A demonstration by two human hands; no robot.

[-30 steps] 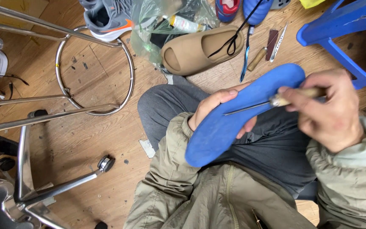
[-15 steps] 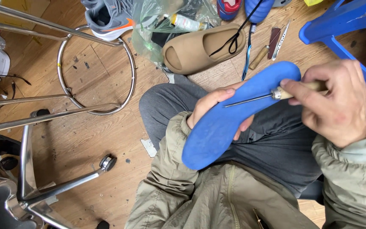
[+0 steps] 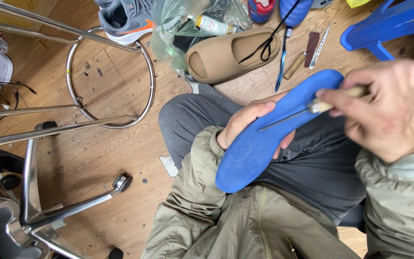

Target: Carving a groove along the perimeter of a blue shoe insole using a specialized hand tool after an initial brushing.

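The left hand [image 3: 250, 122] grips a blue insole [image 3: 274, 127] from beneath, thumb curled over its upper edge, fingers showing past the lower edge; the insole lies over the person's lap, its long axis running from lower left, near the olive jacket [image 3: 226, 225], up to the right toward the blue plastic stool [image 3: 384, 29]. The right hand [image 3: 384, 108] is closed around the wooden handle of an awl-like tool [image 3: 307, 111]; its thin metal shaft lies nearly along the insole's length, pointing left and slightly down, the tip resting on or just above the blue surface near the left thumb; the blur makes contact hard to judge. So the insole sits directly left of the right hand, and the left hand is the nearer, already touching it.

On the wooden floor beyond the knees lie a tan slide sandal [image 3: 226, 55], a grey sneaker [image 3: 125, 19] and a few small hand tools [image 3: 312, 48]; a chrome stool frame [image 3: 111, 76] stands at left. The underside of the insole and most left fingers are hidden; the right forearm is cut off by the frame edge.
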